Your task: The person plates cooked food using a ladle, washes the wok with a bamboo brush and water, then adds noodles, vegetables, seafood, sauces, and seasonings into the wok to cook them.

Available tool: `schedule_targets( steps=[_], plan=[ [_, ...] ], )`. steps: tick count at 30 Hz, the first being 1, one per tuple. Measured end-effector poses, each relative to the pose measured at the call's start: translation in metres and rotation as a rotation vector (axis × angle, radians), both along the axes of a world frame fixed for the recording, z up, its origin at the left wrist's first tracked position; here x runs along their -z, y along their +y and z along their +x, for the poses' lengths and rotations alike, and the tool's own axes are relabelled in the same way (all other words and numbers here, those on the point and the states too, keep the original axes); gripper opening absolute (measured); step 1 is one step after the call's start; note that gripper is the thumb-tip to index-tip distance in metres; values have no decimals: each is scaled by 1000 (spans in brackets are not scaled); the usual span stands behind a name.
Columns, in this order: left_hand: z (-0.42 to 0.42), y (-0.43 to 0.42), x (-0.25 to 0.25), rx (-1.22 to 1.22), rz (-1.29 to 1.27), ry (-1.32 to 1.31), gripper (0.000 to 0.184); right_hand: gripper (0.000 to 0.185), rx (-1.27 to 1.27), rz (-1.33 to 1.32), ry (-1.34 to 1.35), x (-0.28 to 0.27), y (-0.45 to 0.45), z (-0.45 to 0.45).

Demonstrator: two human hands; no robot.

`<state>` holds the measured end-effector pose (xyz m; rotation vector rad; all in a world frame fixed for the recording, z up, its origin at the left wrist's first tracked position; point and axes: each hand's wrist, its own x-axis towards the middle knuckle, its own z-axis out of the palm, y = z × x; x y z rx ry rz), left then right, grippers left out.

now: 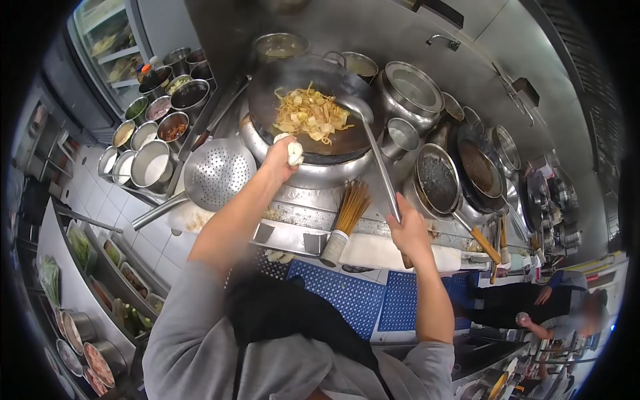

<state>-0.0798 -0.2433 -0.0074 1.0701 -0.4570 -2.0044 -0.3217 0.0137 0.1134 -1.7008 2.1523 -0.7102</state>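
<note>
No writing can be read here.
On the wok (263, 90), no letter or number is readable; on the bottles (146, 73) to the left of the wok, any label is too small and blurred.

Over there, a steel wall (393, 37) is gleaming softly. A pale tiled floor (90, 193) is stretching out below, blue perforated mats (340, 293) are covering one part, and a glass-fronted fridge (110, 40) is standing off to one side, its stocked shelves (125, 83) showing.

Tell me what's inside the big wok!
In the wok: noodles with pale pieces, plus the ladle's head. The wok's bottom beneath them is covered, so I can't see it.
</note>
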Motion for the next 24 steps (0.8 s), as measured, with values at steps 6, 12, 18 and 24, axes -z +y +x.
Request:
schedule_targets(
  steps=[6,12,18,24],
  plan=[
    [7,-6,9,80,2,101,8,58,142,96,-458,-26,-25,33],
    [86,32,-15,390,-14,218,38,42,-29,79,-340,-83,-202,97],
    [259,28,-7,441,-33,272,62,11,-41,123,-474,-26,-461,133],
    [355,43,-5,92,17,250,68,11,182,236,-641,-4,-557,174]
  ],
)
